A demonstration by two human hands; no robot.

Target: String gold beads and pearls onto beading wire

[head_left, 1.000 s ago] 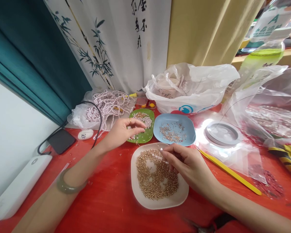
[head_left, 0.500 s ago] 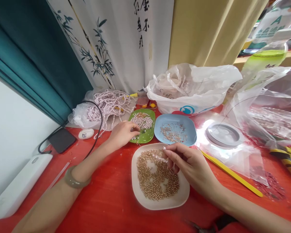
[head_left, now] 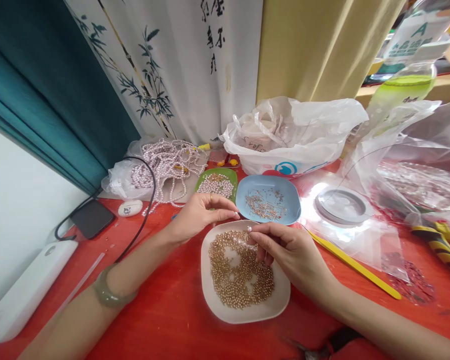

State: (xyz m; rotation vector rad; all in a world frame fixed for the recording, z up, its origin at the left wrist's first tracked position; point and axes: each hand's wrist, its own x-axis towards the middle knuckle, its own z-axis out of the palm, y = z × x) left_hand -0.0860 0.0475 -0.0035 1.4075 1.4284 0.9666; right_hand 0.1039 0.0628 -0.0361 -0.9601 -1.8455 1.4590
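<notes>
My left hand (head_left: 202, 215) is closed in a pinch near the front of the green plate (head_left: 230, 176), which holds pale pink beads. A small pale bead (head_left: 237, 215) shows at its fingertips. My right hand (head_left: 281, 246) is closed around a short string of pearl beads (head_left: 244, 243), with one bead at the tip of the thumb and forefinger. It hovers over the upper right of a cream plate (head_left: 209, 300) of small gold beads (head_left: 240, 287). Behind it stands a blue plate (head_left: 243, 192) with thin metal pins (head_left: 266, 207).
Strings of pink beads (head_left: 161, 162) lie at the back left. A white plastic bag (head_left: 303, 142) stands behind the plates. On the right are a spool (head_left: 343, 205), yellow tweezers (head_left: 360, 267) and black-and-yellow pliers handles (head_left: 438, 250). Dark-handled pliers (head_left: 337, 342) lie at the front edge.
My left hand has moved right and toward me from the green plate, with a bead at its fingertips, closer to my right hand. The right hand has stayed over the gold beads.
</notes>
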